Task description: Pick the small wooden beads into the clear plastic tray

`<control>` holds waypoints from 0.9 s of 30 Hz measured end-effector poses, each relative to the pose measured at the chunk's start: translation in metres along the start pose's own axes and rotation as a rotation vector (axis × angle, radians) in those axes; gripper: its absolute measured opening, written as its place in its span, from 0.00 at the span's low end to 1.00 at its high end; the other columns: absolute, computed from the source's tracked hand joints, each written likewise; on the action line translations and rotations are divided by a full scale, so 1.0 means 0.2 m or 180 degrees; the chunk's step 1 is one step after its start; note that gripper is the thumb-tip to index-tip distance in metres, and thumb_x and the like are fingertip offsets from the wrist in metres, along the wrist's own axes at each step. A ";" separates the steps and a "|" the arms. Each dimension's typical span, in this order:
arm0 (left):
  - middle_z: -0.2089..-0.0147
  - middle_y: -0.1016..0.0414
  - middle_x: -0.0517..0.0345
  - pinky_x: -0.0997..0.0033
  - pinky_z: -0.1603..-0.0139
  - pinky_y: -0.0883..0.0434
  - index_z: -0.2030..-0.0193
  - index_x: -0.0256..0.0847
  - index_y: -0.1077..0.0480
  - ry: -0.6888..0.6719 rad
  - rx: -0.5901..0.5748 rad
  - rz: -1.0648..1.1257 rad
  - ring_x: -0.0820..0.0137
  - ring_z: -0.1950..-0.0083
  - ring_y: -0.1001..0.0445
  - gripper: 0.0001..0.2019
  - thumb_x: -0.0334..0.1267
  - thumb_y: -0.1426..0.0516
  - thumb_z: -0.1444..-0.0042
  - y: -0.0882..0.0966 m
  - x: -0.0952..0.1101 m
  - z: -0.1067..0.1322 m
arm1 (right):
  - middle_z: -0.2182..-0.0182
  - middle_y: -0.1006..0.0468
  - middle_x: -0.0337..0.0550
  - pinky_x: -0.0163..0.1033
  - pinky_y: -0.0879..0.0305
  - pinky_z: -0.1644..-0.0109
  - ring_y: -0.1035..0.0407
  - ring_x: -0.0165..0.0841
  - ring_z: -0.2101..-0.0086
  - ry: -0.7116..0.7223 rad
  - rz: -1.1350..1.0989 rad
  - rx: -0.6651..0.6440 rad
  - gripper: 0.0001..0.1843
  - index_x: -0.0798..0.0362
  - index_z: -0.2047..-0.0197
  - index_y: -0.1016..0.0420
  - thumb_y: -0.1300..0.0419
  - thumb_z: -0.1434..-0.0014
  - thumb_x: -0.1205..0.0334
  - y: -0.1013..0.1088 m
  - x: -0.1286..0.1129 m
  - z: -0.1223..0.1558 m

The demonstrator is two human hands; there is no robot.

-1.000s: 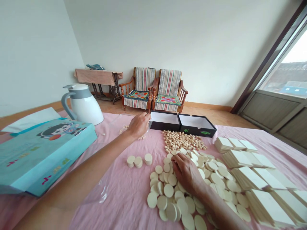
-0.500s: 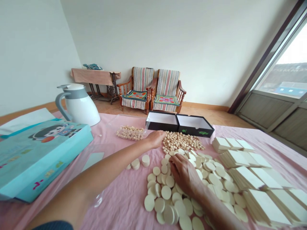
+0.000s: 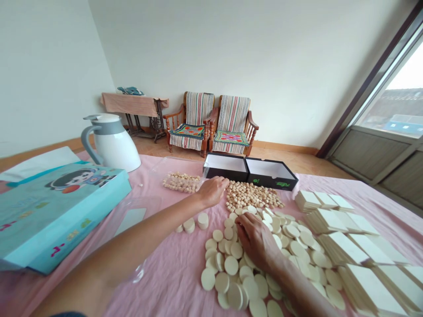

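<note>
- Landmark for all places: the bead pile [image 3: 256,193], on the pink cloth.
- Change noted: one second ago I have the left hand [image 3: 213,191] over the tray [image 3: 175,165], left of the pile. It is now at the pile's left edge, as it is half a second ago.
- Consequence, in my judgement: the left hand's work now centres on the loose beads, with those at the tray left exposed to view.
- Left grip: fingers bent together. I cannot tell whether they pinch a bead.
- Right hand [image 3: 256,235]: no clear shift. It rests on the discs [image 3: 231,265], on the near side of the pile, fingers curled. I cannot tell whether it grasps one.
- Disc stacks [image 3: 202,221]: short, left of the pile and nearer, unchanged; the left forearm partly covers them.
- Black boxes [image 3: 271,179]: just beyond the pile, unmoved, white interiors showing.
- Cards [image 3: 333,219]: stacked in rows to the right of the pile and nearer; I find no disturbance.
</note>
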State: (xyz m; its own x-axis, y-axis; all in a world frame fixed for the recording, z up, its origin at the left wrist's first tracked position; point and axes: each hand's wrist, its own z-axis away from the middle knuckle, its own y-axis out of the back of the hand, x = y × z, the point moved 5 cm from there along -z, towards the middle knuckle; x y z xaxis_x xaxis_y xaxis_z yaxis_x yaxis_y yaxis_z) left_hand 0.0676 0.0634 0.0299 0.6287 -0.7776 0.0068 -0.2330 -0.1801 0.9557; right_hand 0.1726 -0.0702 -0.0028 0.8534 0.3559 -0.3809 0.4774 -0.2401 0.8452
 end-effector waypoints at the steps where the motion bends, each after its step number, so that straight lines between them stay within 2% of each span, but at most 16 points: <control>1: 0.61 0.28 0.52 0.68 0.56 0.32 0.61 0.40 0.35 0.0006 0.0187 0.0001 0.65 0.57 0.30 0.09 0.25 0.50 0.46 0.06 -0.03 0.03 | 0.69 0.31 0.43 0.37 0.42 0.62 0.37 0.33 0.66 -0.0002 -0.0001 -0.0006 0.10 0.53 0.65 0.32 0.53 0.36 0.66 0.00 0.00 0.00; 4: 0.62 0.29 0.54 0.69 0.57 0.33 0.63 0.40 0.35 0.0207 0.0648 -0.0097 0.66 0.58 0.30 0.08 0.26 0.51 0.46 0.23 -0.17 0.11 | 0.69 0.31 0.43 0.37 0.42 0.62 0.37 0.33 0.66 0.0003 0.0003 -0.0007 0.10 0.53 0.65 0.32 0.53 0.36 0.66 0.00 0.00 0.00; 6: 0.64 0.29 0.54 0.67 0.58 0.33 0.65 0.40 0.34 0.0515 0.0781 -0.0312 0.65 0.59 0.30 0.07 0.27 0.50 0.46 0.30 -0.31 0.17 | 0.68 0.31 0.43 0.37 0.42 0.61 0.37 0.33 0.66 0.0016 0.0012 0.0001 0.10 0.54 0.65 0.32 0.54 0.36 0.66 -0.01 0.00 0.00; 9: 0.64 0.29 0.53 0.64 0.58 0.33 0.64 0.39 0.32 0.0948 0.0980 -0.0639 0.62 0.59 0.30 0.07 0.28 0.49 0.47 0.36 -0.48 0.24 | 0.68 0.31 0.43 0.37 0.42 0.61 0.37 0.33 0.66 0.0024 0.0040 0.0021 0.10 0.54 0.64 0.32 0.53 0.36 0.66 0.00 0.00 0.00; 11: 0.62 0.29 0.52 0.64 0.55 0.34 0.63 0.39 0.32 0.0939 0.1103 -0.0631 0.62 0.57 0.30 0.07 0.28 0.48 0.47 0.37 -0.50 0.26 | 0.69 0.31 0.43 0.37 0.42 0.61 0.37 0.33 0.67 0.0020 0.0060 0.0036 0.10 0.54 0.64 0.31 0.53 0.36 0.65 0.00 0.00 0.00; 13: 0.61 0.28 0.52 0.66 0.54 0.34 0.62 0.39 0.32 0.0749 0.1179 -0.0394 0.64 0.56 0.30 0.07 0.29 0.48 0.46 0.35 -0.44 0.25 | 0.69 0.31 0.43 0.37 0.42 0.62 0.37 0.32 0.67 0.0015 0.0068 0.0045 0.10 0.54 0.65 0.31 0.53 0.36 0.65 0.00 0.00 0.00; 15: 0.62 0.28 0.54 0.69 0.56 0.33 0.63 0.39 0.32 0.0468 0.1089 -0.0039 0.66 0.58 0.29 0.06 0.29 0.49 0.44 0.31 -0.33 0.21 | 0.69 0.31 0.43 0.37 0.42 0.62 0.37 0.32 0.67 0.0016 0.0055 0.0037 0.10 0.54 0.65 0.32 0.53 0.36 0.66 0.00 0.00 0.00; 20: 0.64 0.26 0.57 0.74 0.62 0.34 0.67 0.39 0.31 -0.0233 0.0113 0.0566 0.70 0.63 0.28 0.07 0.26 0.48 0.48 0.10 -0.05 0.06 | 0.69 0.31 0.43 0.37 0.43 0.62 0.37 0.32 0.67 0.0025 0.0022 0.0029 0.10 0.54 0.65 0.32 0.53 0.36 0.67 0.00 0.00 0.00; 24: 0.64 0.24 0.56 0.74 0.62 0.34 0.68 0.40 0.30 -0.0550 -0.0518 0.0588 0.67 0.61 0.27 0.08 0.25 0.46 0.54 -0.08 0.04 -0.03 | 0.69 0.31 0.43 0.37 0.43 0.62 0.38 0.32 0.67 0.0058 0.0017 0.0074 0.10 0.53 0.66 0.32 0.53 0.37 0.69 0.00 0.00 0.00; 27: 0.66 0.24 0.57 0.73 0.64 0.34 0.68 0.40 0.31 -0.0620 -0.0767 0.0546 0.66 0.63 0.27 0.09 0.25 0.45 0.56 -0.16 0.06 -0.05 | 0.69 0.31 0.43 0.37 0.43 0.62 0.38 0.32 0.67 0.0092 0.0009 0.0107 0.09 0.53 0.65 0.32 0.52 0.37 0.69 0.00 0.00 0.00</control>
State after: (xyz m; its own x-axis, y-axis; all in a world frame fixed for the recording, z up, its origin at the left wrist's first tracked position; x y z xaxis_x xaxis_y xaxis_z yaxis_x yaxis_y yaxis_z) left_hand 0.0903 0.0649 0.0018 0.4368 -0.8888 0.1390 -0.1266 0.0922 0.9877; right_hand 0.1722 -0.0707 -0.0016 0.8486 0.3809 -0.3671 0.4821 -0.2711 0.8331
